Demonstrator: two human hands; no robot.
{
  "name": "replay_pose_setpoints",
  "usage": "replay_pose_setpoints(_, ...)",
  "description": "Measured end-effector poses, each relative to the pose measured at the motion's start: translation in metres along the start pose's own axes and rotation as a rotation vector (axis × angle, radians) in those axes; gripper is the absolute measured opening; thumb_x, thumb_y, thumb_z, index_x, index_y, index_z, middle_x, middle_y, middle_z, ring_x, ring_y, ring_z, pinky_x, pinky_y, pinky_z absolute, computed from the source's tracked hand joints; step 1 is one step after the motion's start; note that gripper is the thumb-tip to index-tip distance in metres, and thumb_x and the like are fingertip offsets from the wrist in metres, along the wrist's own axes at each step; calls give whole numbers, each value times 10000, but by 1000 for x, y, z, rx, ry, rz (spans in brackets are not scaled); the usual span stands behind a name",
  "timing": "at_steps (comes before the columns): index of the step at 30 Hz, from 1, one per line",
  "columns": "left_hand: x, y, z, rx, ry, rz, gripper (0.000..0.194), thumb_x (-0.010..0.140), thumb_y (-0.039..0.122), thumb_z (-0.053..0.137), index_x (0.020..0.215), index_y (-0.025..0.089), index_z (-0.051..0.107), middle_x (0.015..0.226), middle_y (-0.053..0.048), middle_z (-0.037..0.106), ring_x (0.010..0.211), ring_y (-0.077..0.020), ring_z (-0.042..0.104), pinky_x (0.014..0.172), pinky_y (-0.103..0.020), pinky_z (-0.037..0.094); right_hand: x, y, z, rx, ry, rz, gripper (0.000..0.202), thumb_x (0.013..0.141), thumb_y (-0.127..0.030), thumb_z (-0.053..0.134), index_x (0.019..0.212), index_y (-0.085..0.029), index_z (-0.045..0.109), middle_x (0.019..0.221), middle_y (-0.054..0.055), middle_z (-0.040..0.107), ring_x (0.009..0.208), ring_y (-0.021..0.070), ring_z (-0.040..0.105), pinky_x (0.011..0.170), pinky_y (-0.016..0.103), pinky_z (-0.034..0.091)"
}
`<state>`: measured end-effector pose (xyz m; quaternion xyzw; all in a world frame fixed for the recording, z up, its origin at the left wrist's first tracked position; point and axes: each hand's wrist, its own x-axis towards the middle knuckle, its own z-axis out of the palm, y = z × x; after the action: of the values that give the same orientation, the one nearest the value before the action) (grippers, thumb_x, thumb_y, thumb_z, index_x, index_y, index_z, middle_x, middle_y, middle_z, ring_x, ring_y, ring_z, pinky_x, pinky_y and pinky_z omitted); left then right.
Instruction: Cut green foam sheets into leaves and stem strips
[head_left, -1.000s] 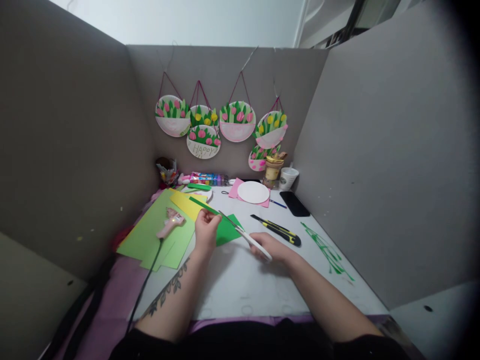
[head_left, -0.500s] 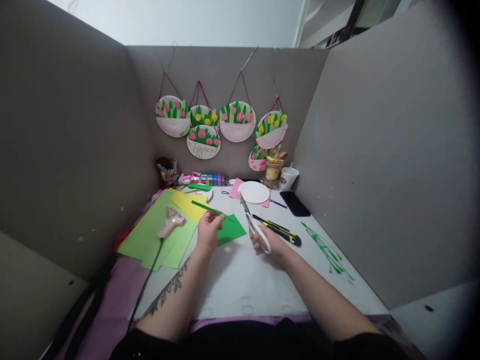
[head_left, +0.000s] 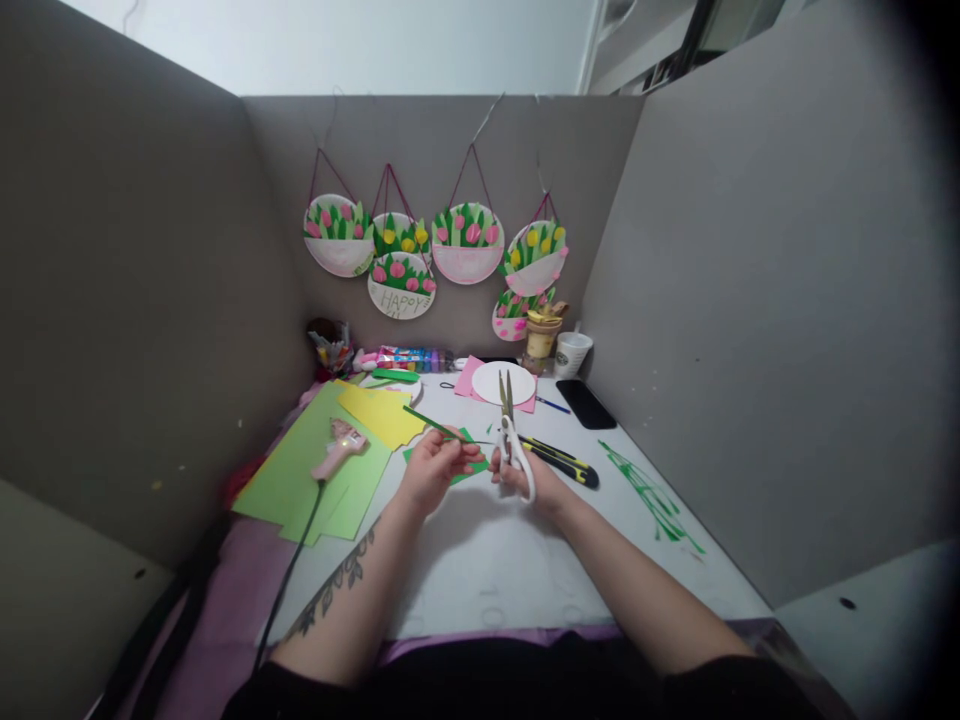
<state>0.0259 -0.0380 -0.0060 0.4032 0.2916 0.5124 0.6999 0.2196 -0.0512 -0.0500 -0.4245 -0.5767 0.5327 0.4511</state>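
A narrow dark green paper strip (head_left: 424,418) is pinched in my left hand (head_left: 439,468), its free end pointing up and left. My right hand (head_left: 525,480) grips white-handled scissors (head_left: 517,446), fingers around the handles. The blades point away from me and stand slightly apart, just right of the strip's other end. Under my left hand lies a piece of green paper (head_left: 466,472), partly covered by the fingers. A black and yellow utility knife (head_left: 564,464) rests on the table beyond my right hand.
On the left, a pink glue gun (head_left: 339,448) with a cord lies on light green sheets (head_left: 285,480) and near yellow paper (head_left: 379,414). Green scraps (head_left: 652,495) and a phone (head_left: 586,404) are right. A white paper circle (head_left: 487,380), cup (head_left: 573,354) and hanging flower plates (head_left: 469,262) are behind.
My left hand has moved right, bringing the strip close to the scissors. The scissors have swung more upright, and their blades now show a gap. A small green bit shows on the table beyond my hands.
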Motion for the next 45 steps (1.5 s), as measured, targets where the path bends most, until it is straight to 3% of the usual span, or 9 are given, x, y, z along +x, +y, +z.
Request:
replay_pose_setpoints(9, -7, -4, -1, 86, -136, 41, 332, 660, 426, 775, 795, 156, 636, 748, -84, 698, 810, -263, 699, 726, -373, 542, 0, -2, -2, 1, 60, -31, 623, 638, -704, 682, 939, -180, 533, 808, 52, 616, 751, 197, 604, 656, 309, 465)
replay_pose_setpoints(14, -2, -7, 4, 199, 9, 156, 347, 603, 341, 819, 794, 158, 594, 712, -45, 696, 747, -208, 695, 718, -322, 529, 1, 4, -1, 4, 43, -53, 547, 673, -642, 694, 907, -170, 549, 825, 54, 616, 744, 186, 586, 651, 295, 444)
replay_pose_setpoints(23, 6, -24, 6, 169, 253, 156, 440, 619, 359, 795, 877, 190, 482, 730, -31, 704, 731, -191, 692, 646, -282, 515, -1, 1, 31, -94, 124, -22, 258, 644, -288, 713, 799, -175, 541, 702, -7, 581, 636, 141, 522, 604, 262, 424)
replay_pose_setpoints(27, 10, -26, 1, 158, 314, 189, 460, 629, 368, 788, 930, 196, 485, 701, -14, 684, 751, -183, 685, 664, -274, 506, -3, 0, 34, -190, 171, -5, 206, 641, -237, 670, 780, -187, 526, 674, -17, 572, 609, 135, 515, 580, 254, 423)
replay_pose_setpoints(30, 10, -26, 0, 211, 245, 115, 447, 608, 364, 789, 922, 183, 528, 693, -11, 672, 675, -165, 658, 629, -264, 489, -1, 2, 29, -219, 204, -28, 204, 646, -239, 664, 781, -190, 520, 669, -22, 563, 607, 132, 516, 575, 248, 422)
replay_pose_setpoints(33, 7, -26, 3, 423, 60, 3, 284, 605, 329, 771, 707, 162, 565, 570, 16, 597, 513, -113, 547, 501, -212, 383, 3, 7, 23, -210, 233, -57, 227, 651, -267, 682, 782, -184, 515, 676, -19, 567, 620, 133, 522, 590, 251, 429)
replay_pose_setpoints(36, 3, -26, 5, 604, 12, 6, 251, 637, 288, 724, 556, 168, 519, 491, 41, 505, 457, -87, 443, 442, -200, 275, 6, 11, 19, -232, 239, -66, 241, 657, -292, 692, 778, -181, 516, 680, -18, 569, 625, 132, 523, 594, 253, 429)
replay_pose_setpoints(41, 6, -19, 0, 577, 103, 96, 240, 644, 304, 719, 563, 165, 542, 497, 42, 507, 469, -88, 444, 462, -204, 292, 4, 10, 18, -225, 180, -36, 277, 648, -308, 713, 809, -181, 525, 682, -29, 560, 616, 124, 519, 580, 249, 426)
replay_pose_setpoints(45, 14, -3, -10, 362, 365, 332, 249, 665, 349, 732, 690, 155, 577, 605, 10, 610, 582, -113, 560, 598, -230, 431, -2, 4, 20, -115, 44, 110, 230, 684, -330, 661, 794, -179, 526, 675, -16, 577, 554, 113, 520, 512, 235, 414)
